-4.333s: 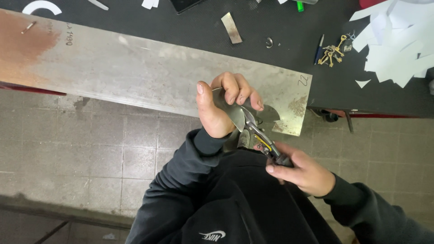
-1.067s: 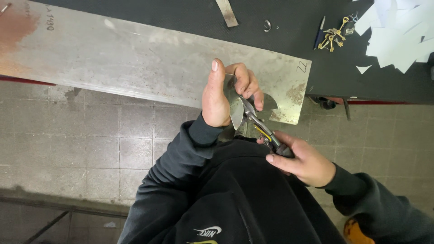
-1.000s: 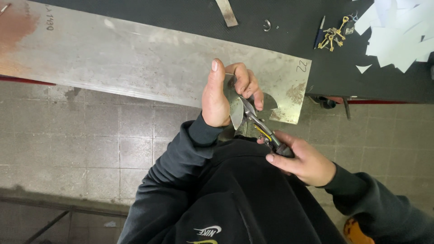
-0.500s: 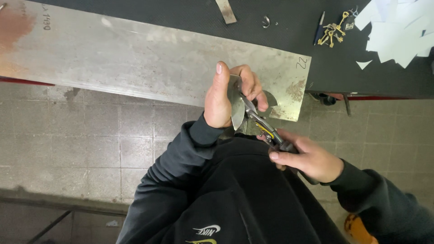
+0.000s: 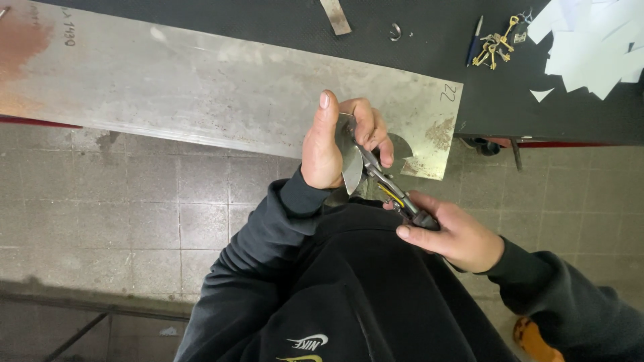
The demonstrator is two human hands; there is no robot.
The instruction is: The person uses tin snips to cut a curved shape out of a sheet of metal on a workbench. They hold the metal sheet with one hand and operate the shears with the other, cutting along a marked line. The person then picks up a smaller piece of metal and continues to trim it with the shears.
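Over the tiled floor, just off the edge of the long metal sheet [image 5: 221, 87], the left hand [image 5: 325, 144] pinched a small curved metal piece [image 5: 350, 161] with thumb raised, while the right hand [image 5: 453, 234], fingers wrapped shut, gripped the snips [image 5: 386, 188] biting into it.
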